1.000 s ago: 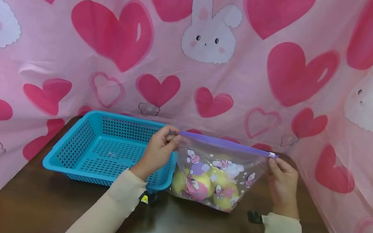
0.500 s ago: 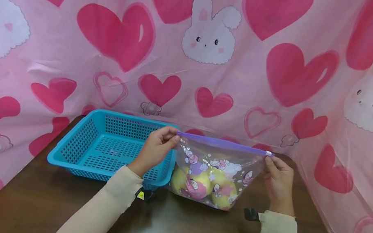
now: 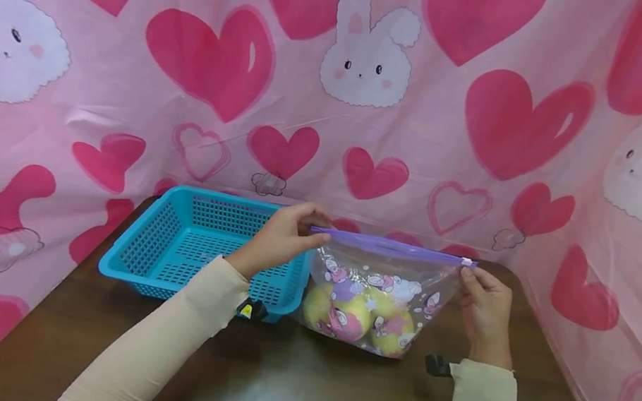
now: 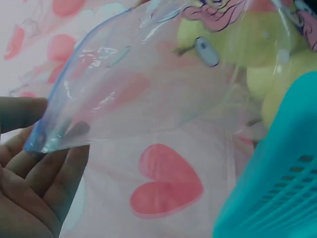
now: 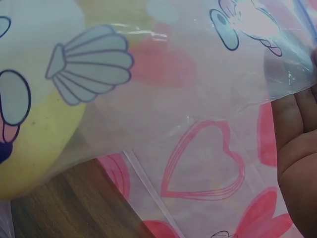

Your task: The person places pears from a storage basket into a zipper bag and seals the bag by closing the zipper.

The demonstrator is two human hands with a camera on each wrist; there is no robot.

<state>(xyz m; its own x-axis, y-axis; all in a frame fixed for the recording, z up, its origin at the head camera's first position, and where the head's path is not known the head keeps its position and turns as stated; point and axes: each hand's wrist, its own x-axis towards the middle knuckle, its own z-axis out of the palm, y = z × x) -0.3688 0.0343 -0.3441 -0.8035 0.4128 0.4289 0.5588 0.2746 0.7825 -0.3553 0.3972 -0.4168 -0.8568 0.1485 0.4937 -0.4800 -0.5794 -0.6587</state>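
Observation:
A clear zip bag (image 3: 371, 259) with a purple top strip and printed cartoon figures stands on the table. Inside are several round yellow fruits (image 3: 387, 338); a stem shows on one in the left wrist view. My left hand (image 3: 287, 234) pinches the bag's upper left corner between thumb (image 4: 22, 114) and fingers. At the other end, my right hand (image 3: 486, 316) holds the upper right corner, just below the white slider (image 3: 467, 262). The strip is stretched nearly straight between both hands. Some right fingertips are cut off in the right wrist view.
A blue perforated plastic basket (image 3: 119, 262) sits left of the bag, partly behind the left hand and forearm. Both rest on the dark wooden table (image 3: 286, 395). Pink cloth (image 3: 424, 125) with hearts and rabbits hangs behind and along the sides.
My left hand has shifted slightly up and right, its fingers reaching further over the corner. The right hand keeps its hold. The slider stays at the right end. The head view has shifted a little.

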